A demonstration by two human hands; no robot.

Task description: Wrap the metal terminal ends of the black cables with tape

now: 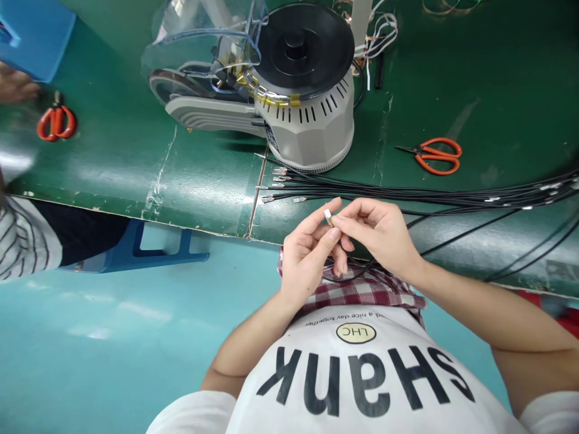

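Note:
A small white connector (328, 214) with a yellowish bit just below it sticks up between my fingertips. My left hand (310, 250) is closed around its lower part, thumb and forefinger pressed together. From the other side, my right hand (382, 232) pinches the same piece. Below the hands, a black cable (357, 274) hangs in a loop over the checked cloth at my waist; its join to the connector is hidden by my fingers. Just beyond my hands lies a bundle of black cables (384, 191), several of them ending in pale connector tips (280, 172).
A grey tape dispenser (312, 135) with a black disc top stands behind the cables on the green table (217, 211). Orange-handled scissors (436, 155) lie right, another pair (56, 120) left. Another person's hand (18, 84) is near a blue bin (40, 36). A blue stool (149, 256) stands below.

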